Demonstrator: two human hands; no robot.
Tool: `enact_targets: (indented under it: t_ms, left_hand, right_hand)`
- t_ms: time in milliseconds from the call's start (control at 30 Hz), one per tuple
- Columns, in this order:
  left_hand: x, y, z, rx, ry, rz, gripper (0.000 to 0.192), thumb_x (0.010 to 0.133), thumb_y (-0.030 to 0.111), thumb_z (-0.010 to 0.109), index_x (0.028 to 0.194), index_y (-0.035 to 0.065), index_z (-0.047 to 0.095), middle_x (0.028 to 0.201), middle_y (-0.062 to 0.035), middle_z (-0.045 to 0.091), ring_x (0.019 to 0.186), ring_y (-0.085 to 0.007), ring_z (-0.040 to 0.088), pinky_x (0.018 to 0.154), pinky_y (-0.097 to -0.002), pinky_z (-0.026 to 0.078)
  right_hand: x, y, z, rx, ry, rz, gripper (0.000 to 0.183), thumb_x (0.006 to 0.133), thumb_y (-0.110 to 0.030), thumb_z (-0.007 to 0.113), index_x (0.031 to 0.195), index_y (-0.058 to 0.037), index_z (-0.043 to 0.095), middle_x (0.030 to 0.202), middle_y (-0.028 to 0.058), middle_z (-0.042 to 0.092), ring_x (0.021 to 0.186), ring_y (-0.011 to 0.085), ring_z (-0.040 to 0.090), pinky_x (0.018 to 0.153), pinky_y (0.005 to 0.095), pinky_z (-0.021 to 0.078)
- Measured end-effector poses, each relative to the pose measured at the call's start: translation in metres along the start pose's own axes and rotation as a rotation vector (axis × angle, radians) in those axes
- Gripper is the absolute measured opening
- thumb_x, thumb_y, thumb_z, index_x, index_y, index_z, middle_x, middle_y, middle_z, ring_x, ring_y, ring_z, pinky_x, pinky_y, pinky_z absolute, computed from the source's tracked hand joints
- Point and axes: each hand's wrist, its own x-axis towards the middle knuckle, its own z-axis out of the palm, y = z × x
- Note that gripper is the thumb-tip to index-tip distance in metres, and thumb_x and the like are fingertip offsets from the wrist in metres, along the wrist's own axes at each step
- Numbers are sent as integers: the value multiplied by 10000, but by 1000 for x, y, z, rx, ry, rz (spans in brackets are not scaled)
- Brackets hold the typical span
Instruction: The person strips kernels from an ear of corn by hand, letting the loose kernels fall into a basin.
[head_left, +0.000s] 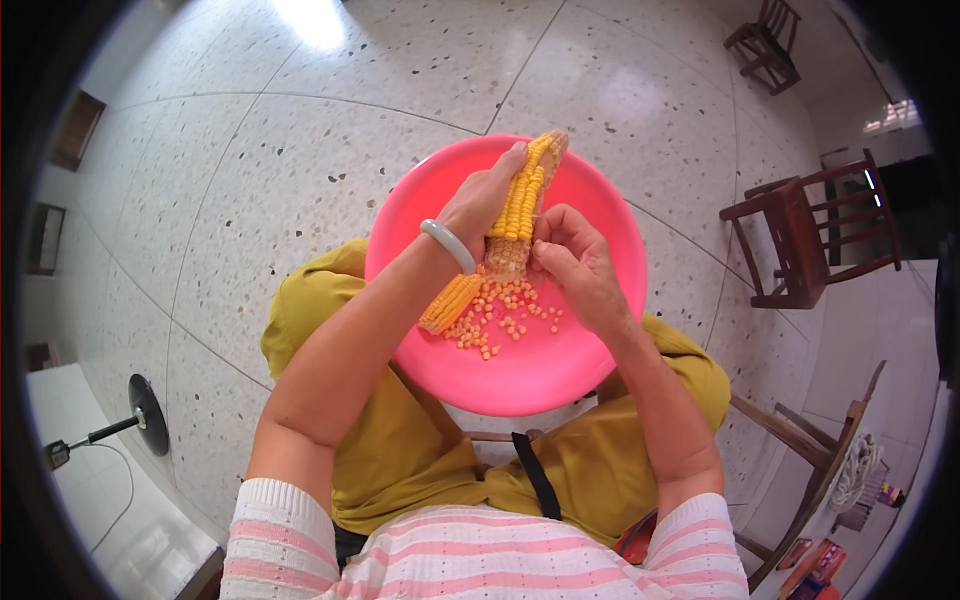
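Note:
Above a pink plastic basin (517, 382), my left hand (484, 199), with a pale bangle at its wrist, grips a partly shelled corn cob (519, 202) held at a slant. Rows of yellow kernels cover its middle, while bare cob shows at its lower end and along its right side. The curled fingers of my right hand (574, 259) are at the cob's lower right side; whether they pinch a kernel cannot be told. In the basin, a second corn cob (450, 304) lies partly under my left forearm, beside loose corn kernels (514, 300).
The basin rests between my knees over a speckled stone floor (300, 165). Wooden chairs (799, 244) (765, 49) stand at the right. A round black stand base (148, 415) is at the left. At the lower right, a wooden rack or chair (825, 465) stands near a bundle of cord (855, 472).

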Motion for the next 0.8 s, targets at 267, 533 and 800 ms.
enact_targets:
  t_ms: [267,533,800]
  left_hand:
    - [-8,2,4,134,-53,50,499,981,461,466,1069,-14,589,831,-74,611,685,-151,610,615,-290,505]
    - [-12,-6,7,239,-263,97,458,1005,446,486,1094,15,614,837,-29,626,727,-96,620,664,-232,527]
    - [-6,-16,5,449,-248,290,437,1014,414,490,1078,2,620,852,-29,633,738,-77,617,651,-228,527]
  right_hand:
    - [4,-7,-15,-205,137,44,195,983,-211,526,872,-55,568,828,10,594,775,82,549,715,270,459]
    - [7,-18,-23,278,186,210,179,934,-176,626,823,-57,551,760,34,596,619,100,565,549,227,449]
    - [11,-20,-29,232,159,274,96,871,-105,592,840,-20,560,720,42,587,554,105,566,480,225,440]
